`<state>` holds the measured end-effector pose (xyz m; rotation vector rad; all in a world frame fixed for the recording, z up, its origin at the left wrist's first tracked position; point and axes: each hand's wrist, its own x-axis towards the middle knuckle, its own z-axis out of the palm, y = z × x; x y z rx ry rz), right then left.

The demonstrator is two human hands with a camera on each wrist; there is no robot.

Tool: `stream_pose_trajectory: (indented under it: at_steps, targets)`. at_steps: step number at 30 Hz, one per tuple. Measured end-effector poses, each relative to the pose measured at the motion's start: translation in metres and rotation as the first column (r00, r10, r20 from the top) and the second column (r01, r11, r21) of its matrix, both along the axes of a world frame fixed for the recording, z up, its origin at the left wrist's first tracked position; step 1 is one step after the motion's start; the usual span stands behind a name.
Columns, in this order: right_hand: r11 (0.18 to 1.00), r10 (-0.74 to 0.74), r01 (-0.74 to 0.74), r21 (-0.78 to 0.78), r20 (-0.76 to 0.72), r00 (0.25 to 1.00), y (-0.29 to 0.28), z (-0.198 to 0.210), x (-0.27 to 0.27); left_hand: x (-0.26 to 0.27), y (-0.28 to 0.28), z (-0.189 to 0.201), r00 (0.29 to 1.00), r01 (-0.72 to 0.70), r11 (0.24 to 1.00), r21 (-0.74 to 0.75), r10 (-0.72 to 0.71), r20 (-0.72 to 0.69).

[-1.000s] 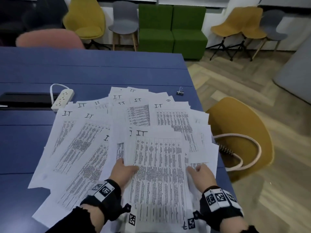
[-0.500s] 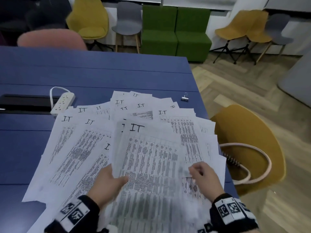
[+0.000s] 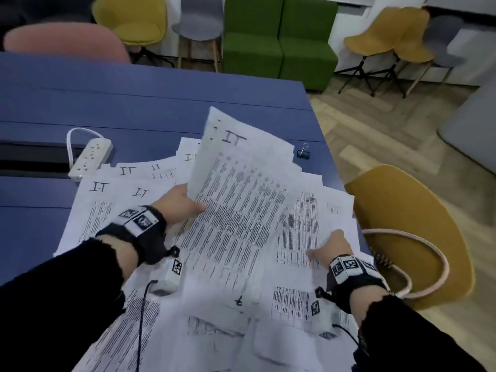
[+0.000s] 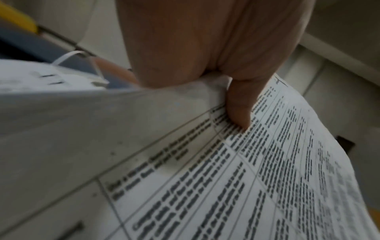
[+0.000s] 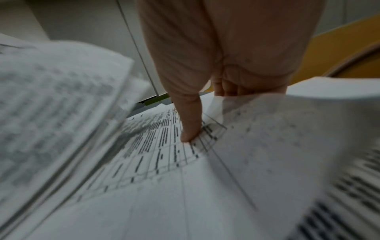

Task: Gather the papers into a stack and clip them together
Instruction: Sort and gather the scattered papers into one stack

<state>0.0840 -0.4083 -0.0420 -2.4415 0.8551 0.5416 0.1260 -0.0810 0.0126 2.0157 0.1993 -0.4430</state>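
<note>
Many printed sheets marked "IT" lie fanned over the blue table [image 3: 139, 108]; the spread papers [image 3: 107, 208] overlap loosely. My left hand [image 3: 182, 204] grips a sheaf of papers [image 3: 241, 200] by its left edge and holds it raised and tilted above the rest. In the left wrist view the thumb [image 4: 239, 112] presses on the printed top sheet [image 4: 267, 178]. My right hand [image 3: 331, 247] pinches sheets at the pile's right side, thumb [image 5: 191, 129] on top and fingers tucked under a sheet. A small black binder clip [image 3: 303, 153] lies on the table beyond the papers, apart from both hands.
A white power strip [image 3: 90, 157] with its cord lies at the left beside a dark cable slot [image 3: 29, 159]. A yellow chair [image 3: 418, 210] carrying a looped cable [image 3: 434, 264] stands against the table's right edge. More chairs and a green sofa [image 3: 279, 38] line the far wall.
My left hand has lifted the sheaf off the pile and tipped it up. My right hand has let go of that sheaf and taken hold of sheets further right.
</note>
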Motion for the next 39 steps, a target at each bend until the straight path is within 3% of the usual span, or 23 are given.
stream_pose_trajectory:
  at_steps: [2,4,6,8,10,11,14,18,20,25,29,33,35,39]
  targets:
    - [1.0,0.015,-0.015,0.015,-0.004,1.0,0.004,-0.002,-0.001,0.025,-0.008,0.004,0.994,0.091,0.983,0.159,-0.098,0.043]
    - [0.999,0.035,-0.036,0.037,0.017,0.999,0.005,-0.005,-0.006,0.048,-0.017,0.003,0.971,0.194,0.919,0.343,-0.229,0.064]
    - [0.997,0.053,-0.056,0.052,0.049,0.997,0.003,-0.009,-0.01,0.069,-0.027,-0.001,0.937,0.27,0.822,0.502,-0.345,0.06]
    - [0.993,0.09,-0.094,0.065,0.053,0.995,0.0,-0.014,-0.01,0.089,-0.036,-0.011,0.897,0.324,0.671,0.667,-0.443,0.009]
    - [0.988,0.121,-0.123,0.089,0.023,0.992,-0.003,-0.015,-0.007,0.106,-0.039,-0.02,0.862,0.385,0.522,0.761,-0.497,-0.094]
    - [0.987,0.117,-0.117,0.106,0.007,0.993,-0.006,-0.017,-0.006,0.113,-0.039,-0.024,0.863,0.408,0.502,0.762,-0.484,-0.143]
    - [0.977,0.107,-0.106,0.186,0.008,0.994,-0.02,-0.021,-0.003,0.128,-0.04,-0.031,0.869,0.44,0.516,0.735,-0.45,-0.205]
    - [0.928,0.026,-0.048,0.37,0.063,0.998,-0.034,-0.029,-0.01,0.137,-0.045,-0.025,0.865,0.429,0.531,0.731,-0.474,-0.163]
    - [0.924,0.009,-0.046,0.381,0.1,0.995,-0.033,-0.03,-0.013,0.138,-0.045,-0.022,0.864,0.428,0.552,0.715,-0.481,-0.146]
    - [0.964,0.014,-0.063,0.258,0.187,0.982,-0.018,-0.029,-0.021,0.123,-0.014,-0.022,0.927,0.341,0.739,0.581,-0.368,-0.076]
    - [0.969,0.125,-0.162,0.187,0.194,0.973,-0.004,-0.018,-0.031,0.079,0.022,-0.032,0.97,0.243,0.865,0.439,-0.23,-0.084]
    - [0.933,0.234,-0.259,0.248,0.125,0.964,0.015,-0.003,-0.031,0.015,0.037,-0.049,0.998,0.023,0.953,0.301,-0.006,-0.059]
    - [0.925,0.321,-0.329,0.19,0.068,0.944,0.029,0.003,-0.03,-0.022,0.033,-0.056,0.994,-0.083,0.976,0.203,0.095,-0.053]
    - [0.891,0.434,-0.428,0.152,-0.009,0.901,0.068,0.003,-0.036,-0.071,0.031,-0.072,0.948,-0.235,0.964,-0.122,0.2,-0.25]
